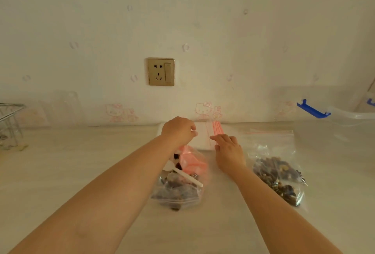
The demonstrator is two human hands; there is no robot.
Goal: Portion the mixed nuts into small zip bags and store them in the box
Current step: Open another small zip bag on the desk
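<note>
A stack of small zip bags with pink seal strips lies flat at the back of the counter. My left hand has its fingers curled on the stack's near left part and seems to pinch a bag. My right hand rests flat at the stack's near right corner, fingers straight. A large bag of mixed nuts with a white spoon and pink packets inside sits under my left forearm. A second zip bag of nuts lies to the right. The clear storage box with blue latches stands at the far right.
A wire rack stands at the left edge of the counter. A wall socket is set above the stack. A clear plastic item leans against the wall at back left.
</note>
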